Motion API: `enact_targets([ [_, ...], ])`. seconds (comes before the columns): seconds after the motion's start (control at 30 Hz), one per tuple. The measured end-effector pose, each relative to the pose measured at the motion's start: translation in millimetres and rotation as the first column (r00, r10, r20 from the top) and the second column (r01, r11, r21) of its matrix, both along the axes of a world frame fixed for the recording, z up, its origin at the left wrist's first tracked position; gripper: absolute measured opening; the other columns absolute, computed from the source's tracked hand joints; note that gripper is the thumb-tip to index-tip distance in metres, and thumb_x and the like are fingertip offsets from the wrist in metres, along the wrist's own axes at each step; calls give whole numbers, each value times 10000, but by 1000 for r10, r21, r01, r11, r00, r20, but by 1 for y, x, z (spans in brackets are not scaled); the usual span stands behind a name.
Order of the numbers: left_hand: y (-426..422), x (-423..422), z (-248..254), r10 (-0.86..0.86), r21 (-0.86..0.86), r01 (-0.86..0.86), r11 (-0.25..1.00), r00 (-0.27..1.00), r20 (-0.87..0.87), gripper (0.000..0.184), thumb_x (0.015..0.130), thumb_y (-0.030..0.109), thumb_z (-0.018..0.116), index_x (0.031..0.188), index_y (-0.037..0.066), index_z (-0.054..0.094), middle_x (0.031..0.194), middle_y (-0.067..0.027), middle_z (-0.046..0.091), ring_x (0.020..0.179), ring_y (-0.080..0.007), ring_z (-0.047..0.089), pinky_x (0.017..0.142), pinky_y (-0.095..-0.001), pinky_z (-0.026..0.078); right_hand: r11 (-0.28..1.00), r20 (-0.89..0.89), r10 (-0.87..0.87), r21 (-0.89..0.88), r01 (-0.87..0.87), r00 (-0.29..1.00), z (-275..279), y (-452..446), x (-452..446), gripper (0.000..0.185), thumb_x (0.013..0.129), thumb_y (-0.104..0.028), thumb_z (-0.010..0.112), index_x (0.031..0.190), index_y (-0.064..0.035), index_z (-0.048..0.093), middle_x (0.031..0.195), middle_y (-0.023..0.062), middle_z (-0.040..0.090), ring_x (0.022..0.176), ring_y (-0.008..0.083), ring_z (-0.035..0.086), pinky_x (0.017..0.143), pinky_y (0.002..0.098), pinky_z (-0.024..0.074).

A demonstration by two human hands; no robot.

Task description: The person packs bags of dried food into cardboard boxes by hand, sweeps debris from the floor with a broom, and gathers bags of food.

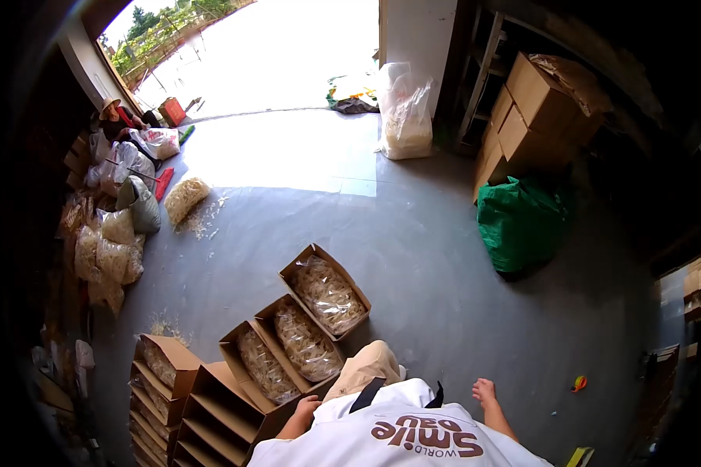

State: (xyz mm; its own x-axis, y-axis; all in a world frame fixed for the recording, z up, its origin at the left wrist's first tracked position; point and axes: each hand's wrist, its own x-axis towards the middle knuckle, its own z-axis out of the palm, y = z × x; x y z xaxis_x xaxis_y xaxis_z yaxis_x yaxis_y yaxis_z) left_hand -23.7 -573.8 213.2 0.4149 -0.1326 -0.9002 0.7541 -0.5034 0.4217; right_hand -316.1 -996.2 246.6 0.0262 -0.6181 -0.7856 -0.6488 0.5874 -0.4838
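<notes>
- Far left: seated person in a straw hat [110, 103], close to white bags [158, 143]; nearer, a pile of clear sacks [114, 261] holding pale material.
- Left, foreground: carton stack [181, 356], openings showing bagged pale stuff; a filled sack [185, 199] lies farther off on the grey floor [428, 257], pale scraps [202, 231] scattered beside it.
- Next right: second carton stack [218, 426], flaps projecting.
- Centre-left, in a diagonal row: left carton [234, 370], middle carton [273, 341] and right carton [339, 275]. All open-topped; each contains one clear bag of pale strips.
- Left hand [307, 405]: low, just beside the near end of the left carton. Contact and grip: cannot tell, fingers partly hidden.
- Centre, by the doorway: upright translucent sack [406, 117].
- Right hand [486, 391]: out to the side above the floor, fingers loosely bent, holding nothing visible.
- Right: green sack [522, 224] standing in front of stacked cardboard boxes [533, 109].
- Lower right: small orange-and-yellow roll [579, 383] on the floor.
</notes>
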Motion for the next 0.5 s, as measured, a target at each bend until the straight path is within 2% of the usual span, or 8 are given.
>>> enact_targets([
  [0.07,-40,6,43,26,72,-22,997,999,-45,392,674,9,528,1055,-14,442,950,-142,519,830,-234,513,684,-293,421,993,54,114,-46,-111,992,4,-58,57,333,732,-109,457,1055,-34,443,844,75,536,674,137,527,501,238,440],
  [0.1,-30,2,-2,57,57,-53,997,996,-68,396,678,11,523,1066,14,438,917,-128,531,748,-217,534,598,-293,440,980,101,183,-93,-174,978,7,-82,86,342,746,-127,459,1075,-38,427,882,93,533,728,153,537,535,245,452],
  [0.2,-44,19,-51,313,16,-315,949,932,-183,400,691,8,503,1081,46,424,867,-117,541,643,-198,541,492,-284,439,918,104,379,-169,-359,919,23,-137,175,329,746,-119,453,1064,-32,440,877,81,537,719,142,532,548,243,451],
  [0.23,-64,38,-32,350,70,-343,937,920,-177,412,697,-3,482,1096,59,401,842,-113,542,571,-180,533,421,-265,420,905,96,408,-175,-388,908,27,-149,194,329,746,-119,453,1064,-32,440,877,81,537,719,142,532,548,243,451],
  [0.33,-125,101,0,579,151,-563,812,810,-95,443,704,-15,452,1129,63,356,841,-105,538,578,-173,529,435,-249,424,775,-13,616,-168,-609,788,28,-189,246,311,739,-110,459,1034,-11,463,872,75,542,726,134,528,560,244,451],
  [0.4,-165,150,17,572,101,-565,819,817,-66,422,736,25,454,1139,62,334,860,-112,529,658,-198,533,502,-297,448,765,-11,638,-112,-635,770,20,-212,275,308,730,-110,470,1021,-8,473,853,73,550,719,135,530,556,245,451],
  [0.47,-191,196,23,572,-123,-580,805,814,-101,418,742,39,456,1142,61,337,911,-105,524,692,-179,533,529,-275,444,775,3,629,-66,-628,777,14,-223,293,300,713,-104,488,994,2,491,793,64,554,686,129,528,532,238,446],
  [0.5,-208,220,33,580,-159,-582,797,812,-64,420,741,37,455,1144,58,337,929,-103,522,682,-166,527,519,-257,434,774,-2,633,-45,-632,774,17,-231,306,293,702,-98,500,974,14,503,757,57,551,668,123,524,511,231,442],
])
